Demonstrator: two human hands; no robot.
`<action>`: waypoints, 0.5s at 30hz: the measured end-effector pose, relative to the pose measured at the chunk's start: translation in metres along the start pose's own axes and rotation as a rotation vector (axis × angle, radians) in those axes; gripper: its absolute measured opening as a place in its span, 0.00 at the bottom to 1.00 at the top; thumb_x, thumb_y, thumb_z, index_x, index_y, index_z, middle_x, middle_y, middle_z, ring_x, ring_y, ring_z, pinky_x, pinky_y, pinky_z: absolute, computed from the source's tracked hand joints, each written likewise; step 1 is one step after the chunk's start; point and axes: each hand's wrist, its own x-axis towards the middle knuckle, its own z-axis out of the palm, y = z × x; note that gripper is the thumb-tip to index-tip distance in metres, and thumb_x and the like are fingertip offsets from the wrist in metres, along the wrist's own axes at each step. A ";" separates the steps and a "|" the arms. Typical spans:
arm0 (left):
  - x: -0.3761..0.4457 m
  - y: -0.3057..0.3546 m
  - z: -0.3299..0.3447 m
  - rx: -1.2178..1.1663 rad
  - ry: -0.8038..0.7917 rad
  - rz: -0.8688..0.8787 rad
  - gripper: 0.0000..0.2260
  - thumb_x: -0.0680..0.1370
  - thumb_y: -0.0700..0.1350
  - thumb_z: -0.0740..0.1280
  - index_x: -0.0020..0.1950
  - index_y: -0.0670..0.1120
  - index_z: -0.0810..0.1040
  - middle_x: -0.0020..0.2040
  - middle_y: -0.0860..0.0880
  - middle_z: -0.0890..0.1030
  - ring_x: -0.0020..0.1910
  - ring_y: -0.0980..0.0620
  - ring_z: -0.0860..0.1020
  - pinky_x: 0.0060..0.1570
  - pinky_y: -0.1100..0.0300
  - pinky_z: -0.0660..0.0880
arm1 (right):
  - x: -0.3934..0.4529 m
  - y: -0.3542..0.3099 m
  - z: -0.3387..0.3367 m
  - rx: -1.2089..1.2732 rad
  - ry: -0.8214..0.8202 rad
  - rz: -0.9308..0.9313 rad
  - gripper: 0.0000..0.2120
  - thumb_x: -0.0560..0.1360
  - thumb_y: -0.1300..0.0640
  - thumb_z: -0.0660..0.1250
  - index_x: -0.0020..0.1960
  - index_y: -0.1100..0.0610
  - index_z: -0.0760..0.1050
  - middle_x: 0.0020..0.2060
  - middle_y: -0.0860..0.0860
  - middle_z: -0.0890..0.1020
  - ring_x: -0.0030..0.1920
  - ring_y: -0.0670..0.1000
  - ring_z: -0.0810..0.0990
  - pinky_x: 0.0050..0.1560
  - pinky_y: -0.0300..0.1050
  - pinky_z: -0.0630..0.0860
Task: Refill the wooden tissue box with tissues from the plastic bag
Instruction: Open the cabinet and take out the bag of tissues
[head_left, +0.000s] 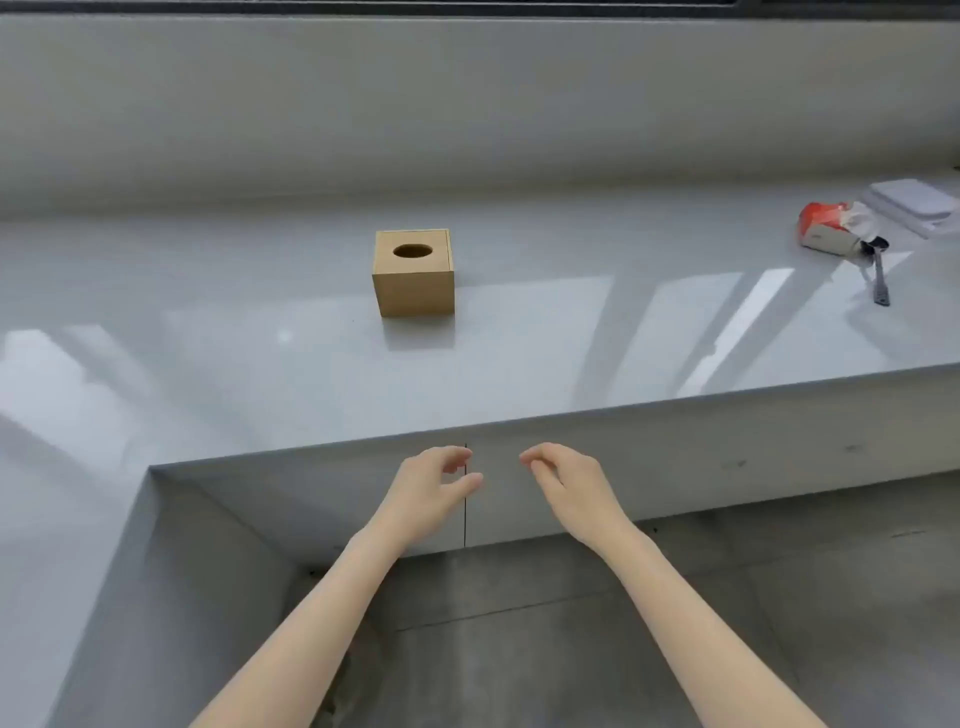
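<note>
A cube-shaped wooden tissue box (413, 273) with an oval hole in its lid stands on the glossy grey counter (234, 364), near the middle. No tissue shows in the hole. Far to the right lies the orange and white plastic bag of tissues (831, 228), crumpled open at one end. My left hand (431, 488) and my right hand (566, 483) hover side by side in front of the counter's front edge, well short of the box. Both have loosely curled fingers and hold nothing.
A dark slim tool (879, 278) lies next to the tissue bag. A white flat stack (914, 202) sits behind the bag at the far right. The counter turns a corner at the left, and a grey wall (467, 104) rises behind it.
</note>
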 end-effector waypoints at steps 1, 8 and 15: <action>0.004 -0.004 0.006 0.002 -0.007 -0.012 0.20 0.78 0.48 0.64 0.69 0.46 0.69 0.67 0.50 0.74 0.66 0.54 0.71 0.64 0.63 0.65 | 0.005 0.005 0.006 -0.025 -0.020 0.001 0.15 0.80 0.59 0.54 0.62 0.55 0.75 0.61 0.49 0.79 0.62 0.48 0.75 0.62 0.40 0.69; 0.054 -0.060 0.066 0.181 -0.056 0.048 0.31 0.78 0.49 0.63 0.76 0.43 0.52 0.78 0.48 0.54 0.76 0.52 0.53 0.73 0.60 0.51 | 0.054 0.061 0.063 -0.276 -0.077 -0.162 0.20 0.81 0.58 0.52 0.73 0.54 0.62 0.74 0.49 0.63 0.75 0.47 0.58 0.72 0.42 0.56; 0.104 -0.100 0.108 0.396 0.197 0.298 0.31 0.77 0.47 0.63 0.76 0.43 0.53 0.77 0.46 0.56 0.76 0.50 0.53 0.73 0.58 0.54 | 0.102 0.103 0.118 -0.419 0.117 -0.378 0.23 0.78 0.62 0.56 0.73 0.58 0.62 0.73 0.53 0.66 0.73 0.53 0.63 0.74 0.47 0.54</action>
